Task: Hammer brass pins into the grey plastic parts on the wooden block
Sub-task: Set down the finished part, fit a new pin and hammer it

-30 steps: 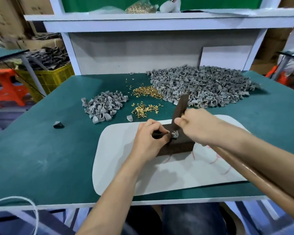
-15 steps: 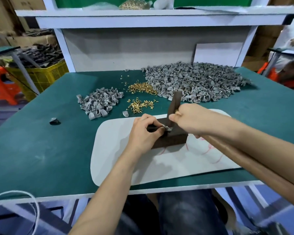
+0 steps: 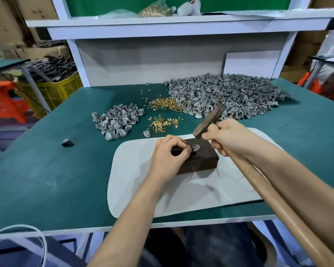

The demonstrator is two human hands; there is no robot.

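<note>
- The block (image 3: 202,158) sits on a white mat (image 3: 135,180) on the worktop (image 3: 46,170), with 1 grey part (image 3: 195,147) on its top.
- The left hand (image 3: 170,153) pinches that part and hides the block's 9 o'clock end.
- The right hand (image 3: 226,137) grips the hammer (image 3: 209,121) near its head, which is tilted over the block's 12 o'clock edge.
- From the block: pins (image 3: 163,124) at 11 o'clock, small heap (image 3: 117,120) at 10, big heap (image 3: 226,95) at 1, dark lump (image 3: 67,143) at 9.

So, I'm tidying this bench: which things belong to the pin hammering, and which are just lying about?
Job: hammer in right hand; grey plastic part pinched by left hand on wooden block; loose brass pins; big pile of grey parts; white pad.
Lying about: small dark piece; yellow crate; orange stool.
</note>
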